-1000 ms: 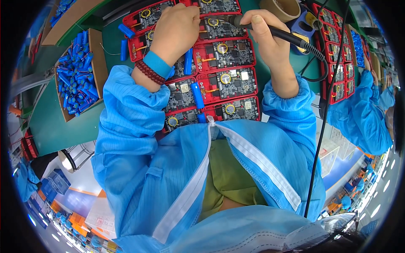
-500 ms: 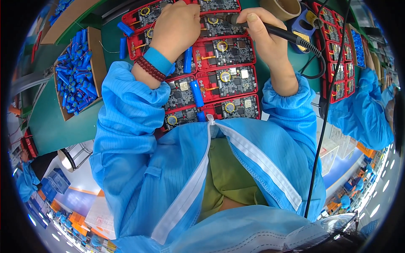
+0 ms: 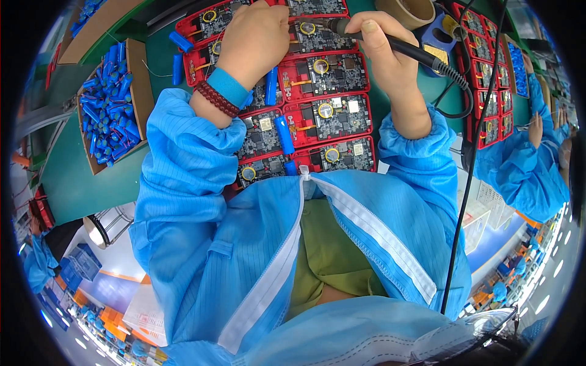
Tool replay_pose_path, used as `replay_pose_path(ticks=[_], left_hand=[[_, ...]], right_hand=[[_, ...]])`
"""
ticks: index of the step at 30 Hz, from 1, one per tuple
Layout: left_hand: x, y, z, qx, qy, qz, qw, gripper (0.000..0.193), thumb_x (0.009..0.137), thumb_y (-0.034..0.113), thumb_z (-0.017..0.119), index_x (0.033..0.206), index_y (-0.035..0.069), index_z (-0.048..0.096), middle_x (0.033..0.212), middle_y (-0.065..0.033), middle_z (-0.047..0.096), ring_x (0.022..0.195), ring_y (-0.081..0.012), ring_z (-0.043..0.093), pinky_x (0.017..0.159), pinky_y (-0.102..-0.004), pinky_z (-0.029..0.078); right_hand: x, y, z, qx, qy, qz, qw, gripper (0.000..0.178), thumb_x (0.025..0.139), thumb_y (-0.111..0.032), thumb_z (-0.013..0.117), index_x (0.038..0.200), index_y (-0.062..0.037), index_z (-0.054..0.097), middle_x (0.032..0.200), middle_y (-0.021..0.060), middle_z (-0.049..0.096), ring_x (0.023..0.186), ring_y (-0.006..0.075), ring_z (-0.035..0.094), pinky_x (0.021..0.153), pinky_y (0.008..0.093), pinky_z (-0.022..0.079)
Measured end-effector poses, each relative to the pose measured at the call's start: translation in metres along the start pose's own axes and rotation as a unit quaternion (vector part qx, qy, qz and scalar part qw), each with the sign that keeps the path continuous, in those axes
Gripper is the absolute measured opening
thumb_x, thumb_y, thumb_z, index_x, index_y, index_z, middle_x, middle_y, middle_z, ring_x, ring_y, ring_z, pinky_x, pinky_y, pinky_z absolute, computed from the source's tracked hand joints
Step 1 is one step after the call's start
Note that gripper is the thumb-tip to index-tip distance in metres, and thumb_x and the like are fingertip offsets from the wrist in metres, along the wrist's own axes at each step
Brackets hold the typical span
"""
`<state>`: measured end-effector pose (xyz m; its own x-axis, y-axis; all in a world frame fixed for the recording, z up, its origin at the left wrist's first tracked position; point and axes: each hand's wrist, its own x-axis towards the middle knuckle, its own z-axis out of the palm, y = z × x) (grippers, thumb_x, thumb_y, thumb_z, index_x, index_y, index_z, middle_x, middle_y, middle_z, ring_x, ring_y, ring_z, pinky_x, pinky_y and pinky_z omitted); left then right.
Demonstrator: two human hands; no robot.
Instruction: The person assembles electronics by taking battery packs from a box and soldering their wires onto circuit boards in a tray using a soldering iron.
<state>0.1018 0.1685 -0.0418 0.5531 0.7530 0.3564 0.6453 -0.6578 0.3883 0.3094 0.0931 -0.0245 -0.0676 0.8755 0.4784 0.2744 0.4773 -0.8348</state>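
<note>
My right hand [image 3: 390, 55] is closed round the black handle of a soldering iron [image 3: 414, 51]. The iron points left, its tip end low over a circuit board [image 3: 332, 40] in a red case, near a yellow-ringed coin cell [image 3: 307, 28]. Beside that board my left hand [image 3: 255, 38] is closed, fingertips pinched at the case's upper left; what they hold is hidden. Two columns of red cases [image 3: 295, 91] with dark boards lie below and around both hands. Several blue cylindrical batteries [image 3: 284, 135] rest along the cases' left sides, some partly under my left arm.
On the left stands a cardboard box [image 3: 141, 91] full of blue batteries. A blue soldering stand with yellow sponge [image 3: 434, 56] and a round brown container [image 3: 408, 11] are at upper right. The iron's cable [image 3: 455, 74] loops nearby. More red cases [image 3: 488, 67] lie beyond; a co-worker's sleeve [image 3: 519, 177] shows.
My right hand and the iron have shifted very slightly to the right. My left hand stays in place. At the far right, the co-worker's arm has moved and a hand now shows.
</note>
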Motion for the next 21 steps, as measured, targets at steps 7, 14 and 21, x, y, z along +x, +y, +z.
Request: replay_pose_path(ticks=[7,14,21], left_hand=[[-0.001,0.001,0.001,-0.001,0.013,0.007,1.0,0.007,0.079,0.011,0.055,0.075,0.005,0.056,0.075,-0.0139,0.055,0.078,-0.0352,0.054,0.071,-0.0447,0.043],[-0.003,-0.002,0.006,-0.003,0.021,-0.008,1.0,0.008,0.079,0.011,0.056,0.076,0.004,0.057,0.073,-0.0142,0.056,0.079,-0.0353,0.054,0.072,-0.0441,0.043],[-0.002,-0.001,0.005,0.02,0.002,-0.02,1.0,0.014,0.082,0.016,0.053,0.082,0.007,0.063,0.082,-0.0159,0.06,0.082,-0.0368,0.055,0.075,-0.0462,0.045]], right_hand=[[-0.001,-0.004,-0.001,0.009,0.042,-0.034,0.999,0.026,0.096,-0.019,0.046,0.096,0.0021,0.061,0.066,-0.0006,0.051,0.058,0.0048,0.042,0.051,0.0197,0.031],[-0.005,-0.024,-0.005,-0.031,0.083,-0.087,0.992,0.027,0.096,-0.02,0.047,0.098,0.0032,0.06,0.071,0.0048,0.056,0.063,0.0089,0.05,0.059,0.0219,0.038],[-0.02,-0.039,-0.018,-0.007,0.093,-0.101,0.991,0.023,0.094,-0.018,0.051,0.098,0.0027,0.061,0.072,0.0028,0.054,0.064,0.0083,0.05,0.058,0.0221,0.038]])
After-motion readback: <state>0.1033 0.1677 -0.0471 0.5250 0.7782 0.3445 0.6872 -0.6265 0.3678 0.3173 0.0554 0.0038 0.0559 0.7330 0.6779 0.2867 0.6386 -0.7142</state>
